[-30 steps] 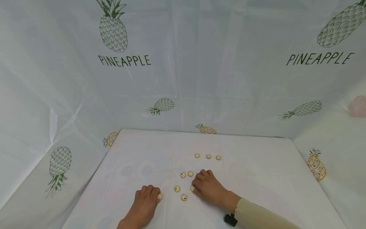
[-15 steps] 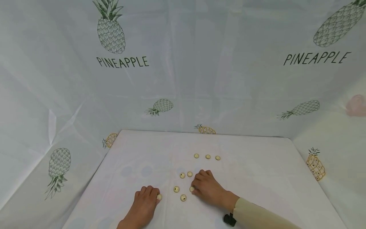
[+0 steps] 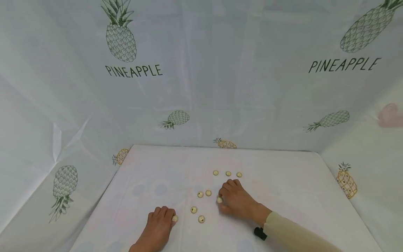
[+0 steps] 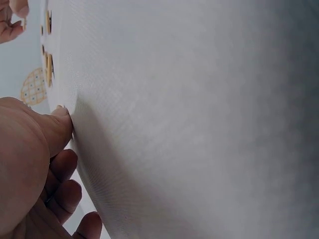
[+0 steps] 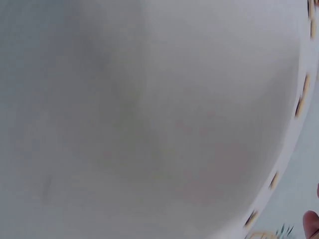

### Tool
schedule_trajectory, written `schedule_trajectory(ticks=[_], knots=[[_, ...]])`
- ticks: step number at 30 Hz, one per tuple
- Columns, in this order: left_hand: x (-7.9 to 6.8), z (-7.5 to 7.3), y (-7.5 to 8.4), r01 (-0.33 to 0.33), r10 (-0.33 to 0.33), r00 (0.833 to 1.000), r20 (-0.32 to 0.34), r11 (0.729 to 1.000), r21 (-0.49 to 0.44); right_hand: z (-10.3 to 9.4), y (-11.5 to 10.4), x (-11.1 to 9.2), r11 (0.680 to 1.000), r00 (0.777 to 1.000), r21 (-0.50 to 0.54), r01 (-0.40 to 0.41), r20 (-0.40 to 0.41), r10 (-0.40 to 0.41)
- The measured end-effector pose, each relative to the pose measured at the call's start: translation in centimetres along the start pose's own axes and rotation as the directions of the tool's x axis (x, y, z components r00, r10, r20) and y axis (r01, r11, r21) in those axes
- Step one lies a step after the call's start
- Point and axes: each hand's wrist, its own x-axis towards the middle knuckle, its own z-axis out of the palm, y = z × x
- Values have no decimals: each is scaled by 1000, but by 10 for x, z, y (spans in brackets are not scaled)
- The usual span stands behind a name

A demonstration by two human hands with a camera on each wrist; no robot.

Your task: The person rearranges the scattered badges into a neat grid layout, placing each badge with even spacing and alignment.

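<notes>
In the head view my left hand [image 3: 156, 225] rests low on the table and pinches a small round wooden disc [image 3: 175, 218] at its thumb side. In the left wrist view its thumb touches the white cloth, and the other fingers curl behind. My right hand [image 3: 237, 201] pinches another pale disc [image 3: 219, 200] between thumb and fingers. In the left wrist view that hand [image 4: 12, 22] appears raised off the cloth. Two discs with dark marks, one nearer [image 3: 201, 219] and one farther [image 3: 193, 209], lie between the hands. The right wrist view shows only a fingertip [image 5: 311, 223].
Two more discs [image 3: 200, 194] [image 3: 208, 193] lie close together beyond these. Farther back, three discs form a row [image 3: 228, 173]. A white cloth covers the table [image 3: 277, 182]. Pineapple-printed sheets [image 3: 220, 87] hang behind and at both sides.
My right hand has moved to the right and away from me, carrying its disc out of the group. My left hand has stayed in place with its disc.
</notes>
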Motion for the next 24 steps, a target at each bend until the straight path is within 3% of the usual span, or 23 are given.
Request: schedule_trajectory(ticks=[14,24], knots=[[0,2,-1,-7,7,1000,4,1000,10,-12,70,-29,987,988,-55,-152,-49,149],[1,2,-1,13,-12,1000,22,1000,-17,-9,88,-39,985,985,-74,-156,-81,150]])
